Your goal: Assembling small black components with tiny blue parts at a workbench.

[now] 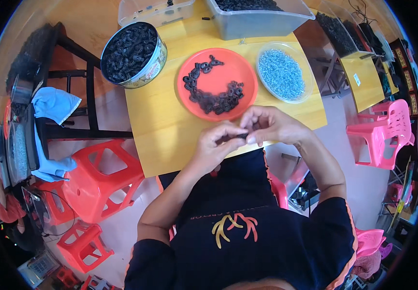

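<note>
Dark cloth of the person's shirt (276, 241) fills the foreground, before a yellow table (158, 145). On the table, a red plate (222, 76) bears a curve of black pieces (214, 103), between a round tub (152, 68) on the left and a clear dish (308, 87) of blue beads (281, 75) on the right. Left hand (217, 141) and right hand (272, 126) meet near the table's edge, just nearer than the plate, fingers curled nearly closed. Pinched between their fingertips is a small dark piece (242, 136), partly hidden.
</note>
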A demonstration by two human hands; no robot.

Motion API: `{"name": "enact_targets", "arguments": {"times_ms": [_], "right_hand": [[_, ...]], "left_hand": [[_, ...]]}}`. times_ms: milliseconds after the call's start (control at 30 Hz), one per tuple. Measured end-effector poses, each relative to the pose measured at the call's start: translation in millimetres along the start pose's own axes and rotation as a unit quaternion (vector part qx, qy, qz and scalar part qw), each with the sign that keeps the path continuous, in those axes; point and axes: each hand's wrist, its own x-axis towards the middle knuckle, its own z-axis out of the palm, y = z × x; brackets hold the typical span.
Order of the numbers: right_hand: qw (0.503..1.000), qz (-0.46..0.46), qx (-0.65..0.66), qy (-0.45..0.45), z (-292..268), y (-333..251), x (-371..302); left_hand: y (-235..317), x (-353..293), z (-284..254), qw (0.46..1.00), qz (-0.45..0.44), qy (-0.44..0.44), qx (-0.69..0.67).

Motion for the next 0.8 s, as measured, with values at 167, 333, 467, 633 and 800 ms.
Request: {"name": "enact_targets", "arguments": {"times_ms": [167, 333, 467, 633, 800], "right_hand": [[0.917, -0.106, -0.349, 0.163, -2.4, -16.1, 24.2], [0.602, -0.154, -0.737, 0.264, -24.6, -19.1, 54.8], [0.554, -0.151, -0.786, 0.230, -38.0, -12.1, 72.9], [0.696, -0.101, -0.670, 0.237, -27.0, -35.3, 71.9], [0.921, -0.092, -0.328, 0.188, -24.4, -43.4, 64.9]], "left_hand": [[-0.7, -23.3, -22.5, 0.999, -0.029, 0.014, -0.033], [4.7, -27.6, -38.6, 0.997, -0.041, 0.072, -0.011], [7.5, -25.1, -45.3, 0.996, -0.042, 0.079, -0.004], [14.1, -11.5, -50.2, 0.989, -0.025, 0.137, -0.046], [23.5, 11.0, -51.1, 0.988, -0.022, 0.126, -0.085]]}}
